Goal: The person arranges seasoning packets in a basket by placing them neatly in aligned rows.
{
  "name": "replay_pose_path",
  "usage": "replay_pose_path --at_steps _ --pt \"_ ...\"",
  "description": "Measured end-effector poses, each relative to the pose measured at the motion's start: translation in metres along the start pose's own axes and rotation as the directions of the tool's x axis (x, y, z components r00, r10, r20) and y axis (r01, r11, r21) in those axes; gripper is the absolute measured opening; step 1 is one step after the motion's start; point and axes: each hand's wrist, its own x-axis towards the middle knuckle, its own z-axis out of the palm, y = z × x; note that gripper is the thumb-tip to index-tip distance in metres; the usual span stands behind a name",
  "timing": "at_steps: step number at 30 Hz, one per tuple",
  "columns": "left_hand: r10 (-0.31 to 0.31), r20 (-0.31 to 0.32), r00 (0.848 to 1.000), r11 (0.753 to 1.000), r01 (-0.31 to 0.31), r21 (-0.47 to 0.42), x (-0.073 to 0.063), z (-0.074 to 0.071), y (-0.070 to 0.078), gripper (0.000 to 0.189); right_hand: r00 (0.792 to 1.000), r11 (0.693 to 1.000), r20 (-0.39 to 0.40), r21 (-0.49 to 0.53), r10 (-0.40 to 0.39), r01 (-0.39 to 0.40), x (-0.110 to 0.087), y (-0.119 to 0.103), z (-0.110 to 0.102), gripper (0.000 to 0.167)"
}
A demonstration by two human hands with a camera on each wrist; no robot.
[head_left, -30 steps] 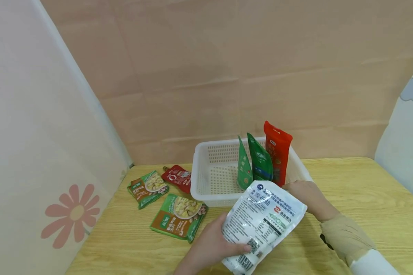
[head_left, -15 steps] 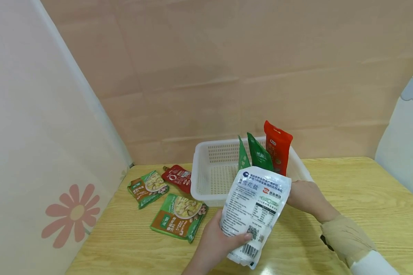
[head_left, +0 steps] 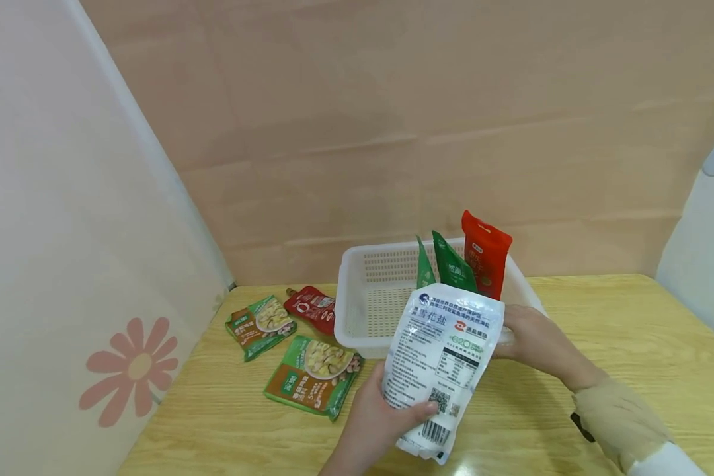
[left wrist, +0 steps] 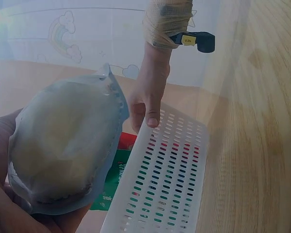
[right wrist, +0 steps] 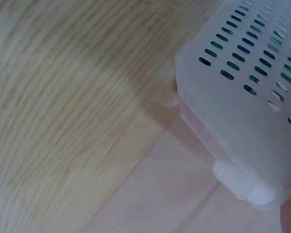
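Left hand (head_left: pixel 373 415) grips white pouch (head_left: pixel 443 357), partly obscuring green pouches (head_left: pixel 452 266); right hand (head_left: pixel 537 340) grips basket (head_left: pixel 364 344)

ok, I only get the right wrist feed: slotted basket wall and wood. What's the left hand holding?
Observer: The left hand grips a white printed pouch.
Operator: And the right? Only a sliver shows at my frame edge.
Observer: From the left wrist camera, the right hand has its thumb over the rim of the basket.
Operator: Any red outside the basket?
Observer: Yes, in the head view a red pouch lies on the table, to the person's left of the basket.
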Motion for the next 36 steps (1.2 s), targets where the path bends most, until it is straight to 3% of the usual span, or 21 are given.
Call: replay_pose_path --at_steps 8,16,19,21,22,25,28,30,33,35,36 --pt "0.012 -0.003 1.0 1.0 -0.012 -0.006 -0.001 0.0 0.002 0.062 0.999 0.997 -0.022 -0.075 -0.026 0.024 -0.003 0.0 0.0 0.051" --pt "0.0 -0.005 1.0 1.0 0.0 -0.011 -0.002 0.0 0.003 0.062 1.0 0.998 -0.01 -0.055 0.0 -0.001 -0.003 -0.002 -0.001 0.049" --pt "0.001 -0.006 1.0 1.0 -0.001 -0.017 -0.002 -0.001 0.002 0.062 0.998 0.998 -0.024 0.036 0.06 -0.06 -0.006 -0.004 -0.003 0.036" --pt "0.007 -0.01 1.0 1.0 -0.007 -0.023 -0.002 -0.001 0.002 0.062 0.989 0.98 -0.076 0.164 0.129 -0.115 -0.009 -0.006 -0.006 0.027" --pt "0.007 -0.013 1.0 1.0 -0.007 -0.027 -0.002 -0.001 0.002 0.062 0.981 0.961 -0.106 0.242 0.164 -0.134 -0.01 -0.007 -0.007 0.026" --pt "0.015 -0.026 1.0 0.999 -0.016 -0.044 -0.002 -0.001 0.002 0.061 0.948 0.861 -0.193 0.492 0.251 -0.128 -0.012 -0.014 -0.011 0.034" --pt "0.039 -0.039 0.998 0.997 -0.041 -0.058 -0.002 -0.001 0.002 0.059 0.938 0.724 -0.173 0.681 0.3 -0.106 -0.011 -0.027 -0.014 0.042" --pt "0.057 -0.046 0.997 0.996 -0.06 -0.068 -0.002 -0.002 0.002 0.058 0.95 0.595 -0.093 0.796 0.299 -0.11 -0.011 -0.038 -0.015 0.04" --pt "0.073 -0.066 0.995 0.994 -0.078 -0.079 -0.001 -0.002 0.002 0.059 0.966 0.407 0.09 0.894 0.243 -0.186 -0.011 -0.059 -0.014 0.039" --pt "0.068 -0.088 0.994 0.993 -0.076 -0.092 -0.001 -0.001 0.002 0.061 0.964 0.334 0.208 0.908 0.167 -0.254 -0.014 -0.072 -0.011 0.047" --pt "0.065 -0.102 0.993 0.992 -0.076 -0.102 0.0 -0.001 0.002 0.062 0.959 0.325 0.254 0.902 0.129 -0.283 -0.016 -0.079 -0.008 0.053"
